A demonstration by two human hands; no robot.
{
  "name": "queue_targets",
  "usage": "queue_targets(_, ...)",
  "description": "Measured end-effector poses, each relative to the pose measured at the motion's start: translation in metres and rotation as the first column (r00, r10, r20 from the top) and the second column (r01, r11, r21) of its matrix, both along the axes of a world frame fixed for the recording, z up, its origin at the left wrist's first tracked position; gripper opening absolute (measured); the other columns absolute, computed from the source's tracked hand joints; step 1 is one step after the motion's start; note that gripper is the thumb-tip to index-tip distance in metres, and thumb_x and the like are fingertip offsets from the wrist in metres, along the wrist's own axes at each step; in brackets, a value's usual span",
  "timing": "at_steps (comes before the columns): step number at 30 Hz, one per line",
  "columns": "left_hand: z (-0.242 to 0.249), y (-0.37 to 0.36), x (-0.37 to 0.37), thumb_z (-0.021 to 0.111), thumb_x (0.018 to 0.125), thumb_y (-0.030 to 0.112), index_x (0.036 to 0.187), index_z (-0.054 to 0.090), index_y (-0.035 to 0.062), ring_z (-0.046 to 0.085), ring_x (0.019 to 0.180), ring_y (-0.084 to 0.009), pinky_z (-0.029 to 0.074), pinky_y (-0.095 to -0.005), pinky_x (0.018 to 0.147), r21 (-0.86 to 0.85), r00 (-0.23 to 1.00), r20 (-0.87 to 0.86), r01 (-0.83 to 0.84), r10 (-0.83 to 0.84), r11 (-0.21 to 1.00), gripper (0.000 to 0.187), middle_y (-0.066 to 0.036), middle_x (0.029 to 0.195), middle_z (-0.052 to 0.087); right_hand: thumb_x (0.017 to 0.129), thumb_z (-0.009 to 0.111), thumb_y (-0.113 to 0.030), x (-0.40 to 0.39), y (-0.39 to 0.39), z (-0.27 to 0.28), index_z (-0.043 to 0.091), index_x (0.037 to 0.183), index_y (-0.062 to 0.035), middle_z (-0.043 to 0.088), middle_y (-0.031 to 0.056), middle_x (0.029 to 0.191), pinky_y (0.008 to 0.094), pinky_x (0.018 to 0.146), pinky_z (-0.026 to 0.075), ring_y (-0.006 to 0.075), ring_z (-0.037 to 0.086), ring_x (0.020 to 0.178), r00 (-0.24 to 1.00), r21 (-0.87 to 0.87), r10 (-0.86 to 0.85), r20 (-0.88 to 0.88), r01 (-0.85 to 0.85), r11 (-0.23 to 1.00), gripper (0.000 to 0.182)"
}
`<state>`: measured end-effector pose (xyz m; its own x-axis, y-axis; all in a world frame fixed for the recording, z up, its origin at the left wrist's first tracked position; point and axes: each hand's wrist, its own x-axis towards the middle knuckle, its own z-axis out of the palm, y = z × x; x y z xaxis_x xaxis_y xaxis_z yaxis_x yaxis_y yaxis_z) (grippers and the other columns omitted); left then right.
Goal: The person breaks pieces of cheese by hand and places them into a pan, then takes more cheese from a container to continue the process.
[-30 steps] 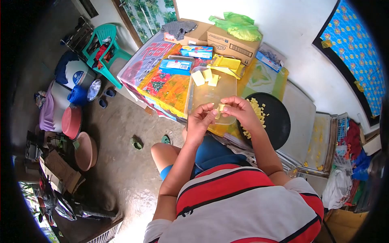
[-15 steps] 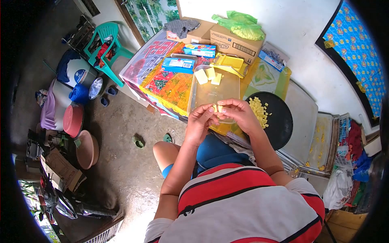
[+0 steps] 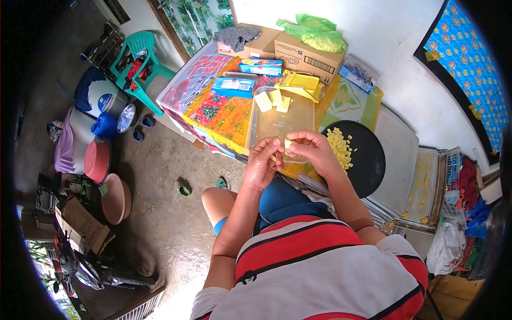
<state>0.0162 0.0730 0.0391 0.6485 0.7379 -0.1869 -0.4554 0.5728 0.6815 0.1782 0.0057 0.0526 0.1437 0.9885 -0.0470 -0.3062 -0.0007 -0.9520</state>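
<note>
The right hand [image 3: 308,150] pinches a small pale-yellow block [image 3: 288,144] above the clear rectangular plastic tray [image 3: 277,124] — a light grip suits something so soft-looking — while the left hand [image 3: 261,162] curls beside it (whether around a piece, I cannot tell).

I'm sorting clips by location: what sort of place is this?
Probably a room in a home, used for preparing food: a green plastic armchair, an orange flowered tablecloth and a round black pan of small yellow cubes suggest it.
</note>
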Motion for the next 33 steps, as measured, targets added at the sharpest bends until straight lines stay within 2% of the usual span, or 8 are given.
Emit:
queue_targets(2,0.003,-0.003,0.0,0.067,0.086,0.013,0.103,0.059,0.0032,0.047,0.053,-0.0063,0.037,-0.0197,0.046,0.039,1.0,-0.029,0.011,-0.01,0.999,0.022,-0.001,0.076,0.058,0.082,0.069,-0.006,0.0,0.0,0.0,0.062,0.109,0.0014,0.065,0.0057,0.098,0.0259,0.077,0.052,0.0123,0.063,0.088,1.0,0.017,-0.006,0.015,0.006,1.0,0.029)
queue_targets(5,-0.003,-0.004,0.002,0.064,0.088,0.012,0.103,0.06,0.0034,0.048,0.052,-0.0063,0.038,-0.0208,0.045,0.165,0.997,-0.07,-0.002,0.013,0.986,0.018,-0.001,0.071,0.058,0.082,0.069,-0.006,-0.003,-0.002,0.006,0.063,0.107,0.0016,0.065,0.0063,0.097,0.0258,0.078,0.052,0.0118,0.063,0.087,1.0,0.028,-0.006,0.023,0.006,1.0,0.027)
queue_targets(11,0.003,-0.006,0.0,0.064,0.088,0.012,0.104,0.061,0.0023,0.047,0.052,-0.0063,0.037,-0.0208,0.045,0.177,0.996,-0.089,0.011,0.005,0.984,0.019,-0.001,0.07,0.057,0.082,0.068,-0.004,-0.006,-0.002,0.01,0.063,0.106,0.0034,0.066,0.0084,0.096,0.0259,0.079,0.053,0.0127,0.064,0.085,1.0,0.014,0.01,-0.004,-0.01,1.0,0.026)
queue_targets(17,0.003,-0.007,-0.002,0.058,0.092,0.018,0.1,0.061,0.0008,0.048,0.053,-0.0091,0.039,-0.0224,0.047,0.116,0.995,-0.096,0.011,0.0,0.993,0.019,-0.004,0.069,0.058,0.084,0.066,-0.003,-0.005,-0.002,0.006,0.062,0.107,0.0031,0.066,0.0103,0.099,0.0277,0.081,0.054,0.0175,0.066,0.089,0.997,-0.019,0.002,-0.071,-0.003,1.0,0.024)
queue_targets(22,0.003,-0.003,-0.003,0.054,0.092,0.02,0.097,0.061,0.0002,0.052,0.056,-0.0127,0.041,-0.0256,0.048,-0.012,1.0,-0.014,0.001,-0.001,1.0,0.021,-0.007,0.075,0.059,0.086,0.063,-0.004,-0.008,-0.001,0.009,0.061,0.11,0.0033,0.065,0.0114,0.103,0.0293,0.083,0.054,0.0216,0.066,0.095,0.992,-0.046,0.001,-0.128,-0.007,0.999,0.025)
queue_targets(26,0.007,-0.003,-0.003,0.053,0.091,0.019,0.098,0.06,0.001,0.053,0.06,-0.0134,0.043,-0.0265,0.049,-0.155,0.996,0.08,-0.013,0.026,0.988,0.021,-0.008,0.08,0.06,0.086,0.062,-0.004,-0.009,-0.002,0.015,0.06,0.112,0.0034,0.064,0.0118,0.105,0.0288,0.084,0.053,0.0218,0.065,0.096,0.985,-0.039,-0.007,-0.174,0.0,0.999,0.027)
queue_targets(29,0.005,-0.002,-0.005,0.055,0.091,0.021,0.101,0.059,0.0019,0.052,0.058,-0.0135,0.043,-0.0264,0.049,-0.168,0.994,0.103,-0.013,0.031,0.986,0.022,-0.007,0.078,0.059,0.086,0.063,-0.004,-0.01,-0.003,0.017,0.06,0.113,0.0033,0.064,0.0116,0.105,0.028,0.083,0.052,0.0215,0.065,0.096,0.989,-0.042,-0.018,-0.15,0.012,0.999,0.029)
queue_targets(33,0.0,-0.001,-0.008,0.061,0.089,0.019,0.103,0.059,0.0028,0.051,0.055,-0.011,0.041,-0.024,0.047,0.021,1.0,0.005,-0.025,0.025,0.999,0.021,-0.005,0.079,0.059,0.085,0.064,-0.005,-0.009,-0.003,0.01,0.06,0.113,0.003,0.065,0.0104,0.103,0.0271,0.083,0.052,0.0181,0.065,0.091,0.995,-0.037,-0.025,-0.095,0.021,0.999,0.029)
